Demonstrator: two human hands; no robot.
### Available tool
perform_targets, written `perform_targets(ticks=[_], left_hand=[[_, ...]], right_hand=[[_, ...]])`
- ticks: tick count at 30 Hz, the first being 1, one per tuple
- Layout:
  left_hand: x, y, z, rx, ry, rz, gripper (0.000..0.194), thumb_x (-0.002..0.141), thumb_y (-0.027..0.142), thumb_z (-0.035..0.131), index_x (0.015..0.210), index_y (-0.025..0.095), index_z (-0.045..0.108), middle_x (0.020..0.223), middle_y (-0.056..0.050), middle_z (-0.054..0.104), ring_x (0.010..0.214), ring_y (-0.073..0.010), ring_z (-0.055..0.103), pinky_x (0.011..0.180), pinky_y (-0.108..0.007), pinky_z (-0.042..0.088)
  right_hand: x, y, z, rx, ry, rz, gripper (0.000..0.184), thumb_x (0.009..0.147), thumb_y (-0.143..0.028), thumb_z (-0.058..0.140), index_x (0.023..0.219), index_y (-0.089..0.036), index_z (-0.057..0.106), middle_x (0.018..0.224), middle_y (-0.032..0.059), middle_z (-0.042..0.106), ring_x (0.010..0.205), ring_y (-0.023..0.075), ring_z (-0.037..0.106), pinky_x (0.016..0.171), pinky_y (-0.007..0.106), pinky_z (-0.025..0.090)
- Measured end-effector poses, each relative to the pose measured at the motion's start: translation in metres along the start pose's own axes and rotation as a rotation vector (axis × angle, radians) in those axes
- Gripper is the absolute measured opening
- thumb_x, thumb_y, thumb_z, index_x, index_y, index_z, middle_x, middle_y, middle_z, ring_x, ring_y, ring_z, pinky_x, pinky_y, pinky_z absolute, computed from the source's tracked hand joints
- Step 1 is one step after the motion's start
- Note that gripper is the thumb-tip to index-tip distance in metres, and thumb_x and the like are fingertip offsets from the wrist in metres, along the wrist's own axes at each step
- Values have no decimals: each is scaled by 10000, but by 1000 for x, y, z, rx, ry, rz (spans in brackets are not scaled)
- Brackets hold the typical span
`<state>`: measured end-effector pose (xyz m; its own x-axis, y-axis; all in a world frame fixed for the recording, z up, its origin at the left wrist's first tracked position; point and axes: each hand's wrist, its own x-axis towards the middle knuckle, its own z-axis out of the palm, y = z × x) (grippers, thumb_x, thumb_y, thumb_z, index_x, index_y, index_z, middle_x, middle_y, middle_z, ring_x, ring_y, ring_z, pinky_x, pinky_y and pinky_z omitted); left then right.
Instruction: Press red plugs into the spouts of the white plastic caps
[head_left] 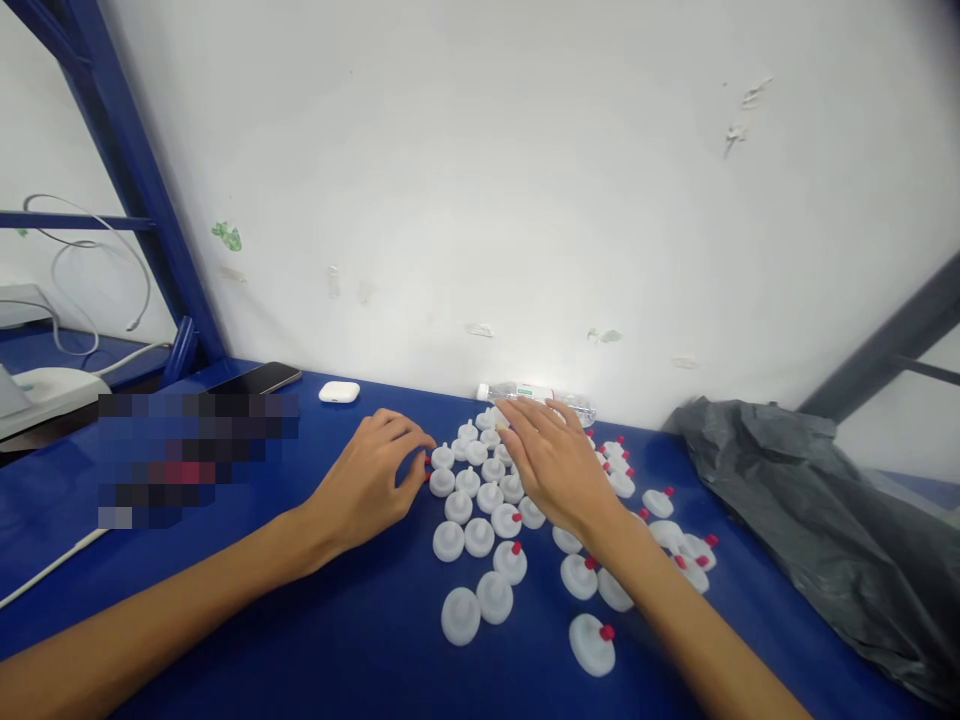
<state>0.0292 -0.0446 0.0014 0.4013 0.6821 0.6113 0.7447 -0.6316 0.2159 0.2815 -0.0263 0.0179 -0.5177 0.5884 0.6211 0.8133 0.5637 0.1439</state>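
Left hand [375,470]: positioned at the left edge of the cluster, fingers curled, thumb and index finger bent toward each other beside small bright-red plastic pieces [428,468]. Whether the fingertips grip one cannot be determined.

Right hand [553,455]: extended palm-down over the rear of the cluster, fingers stretched forward. The underside is hidden; whether it holds a part cannot be determined.

Parts: round, translucent white plastic discs with bare central nozzles [478,537] lie mostly at the left and centre of the blue tabletop [300,640]. Matching white discs with red-tipped nozzles [592,645] lie mostly to the right. A clear plastic bottle with a white cap [525,390] lies behind, near the wall.

Handling guidance: Bring the fingertips down from above and take one disc at a time by its rim or nozzle. The tight spacing probably makes neighbouring discs easy to knock. Keep the right forearm raised, since it crosses above or against several discs; contact cannot be confirmed. Keep the small red pieces within view, as they could roll.
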Motion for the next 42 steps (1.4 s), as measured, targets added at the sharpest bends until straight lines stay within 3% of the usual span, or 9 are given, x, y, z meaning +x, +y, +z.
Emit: perform_targets(ticks=[6,15,20,26,35,42], left_hand=[[-5,2,4,135,-142,-37,180,914,202,538,977,155,699,1000,-117,690,995,-307,553,866,-492,480],[-9,6,6,108,-227,-50,168,895,149,552,1001,168,681,1030,-111,674,992,-297,559,851,-461,478],[-10,2,10,100,-267,-46,174,938,143,518,975,167,686,1000,-99,676,966,-284,562,846,-454,480],[-9,0,12,105,-286,-46,181,960,140,505,960,156,686,974,-101,683,943,-277,572,823,-428,491],[-8,0,10,125,-222,-30,190,992,165,491,930,179,670,883,-68,711,868,-237,616,724,-334,498],[-6,-1,10,148,-137,7,244,1036,212,441,1070,172,680,1011,-82,714,946,-250,611,786,-366,513]], right_hand=[[-6,10,7,-5,-211,122,445,1107,-350,295,1377,-156,591,1352,133,673,1348,274,551,1191,562,281],[-9,14,11,-35,-317,195,551,1106,-422,242,1406,-101,573,1404,175,628,1392,329,503,1188,636,256],[-9,13,10,29,-384,195,567,1109,-436,208,1315,-152,653,1301,137,704,1376,319,518,1173,651,266],[-8,14,7,39,-373,185,523,1108,-440,226,1285,-208,660,1227,102,736,1300,308,573,1157,648,269],[2,16,-6,-2,-145,86,325,1071,-314,418,980,-204,710,923,68,758,1013,256,673,1141,547,320],[1,21,-24,16,-193,-74,332,1008,-356,554,743,-228,708,713,29,712,904,237,663,1189,560,254]])
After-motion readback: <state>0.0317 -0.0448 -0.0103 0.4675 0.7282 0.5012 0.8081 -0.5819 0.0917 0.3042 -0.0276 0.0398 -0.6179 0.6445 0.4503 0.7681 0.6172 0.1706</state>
